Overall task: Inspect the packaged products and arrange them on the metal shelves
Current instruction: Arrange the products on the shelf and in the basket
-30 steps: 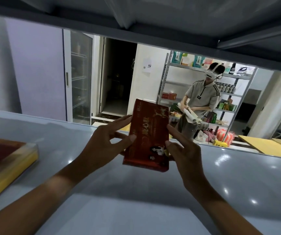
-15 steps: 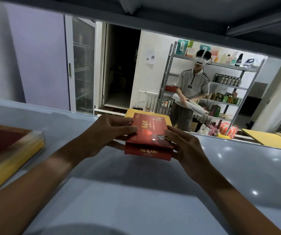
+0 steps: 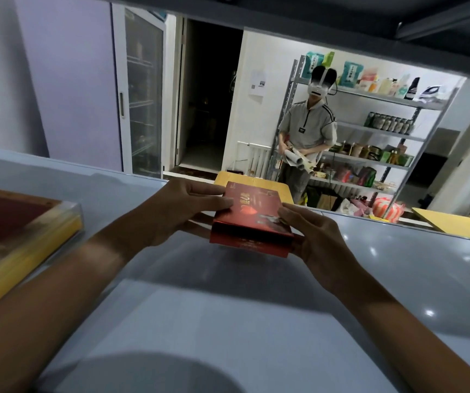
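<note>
Left hand (image 3: pixel 180 211) and right hand (image 3: pixel 316 239) grip the red box (image 3: pixel 252 222) by its sides, flat above the shelf (image 3: pixel 228 307). Box print too blurred to read. Book (image 3: pixel 15 236) at far left is cut off by the frame.

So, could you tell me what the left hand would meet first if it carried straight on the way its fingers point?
The left hand already grips the red box, fingers pointing rightwards across its top. Continuing that way, it would probably reach the right hand on the box's other side, though depth is uncertain.
</note>
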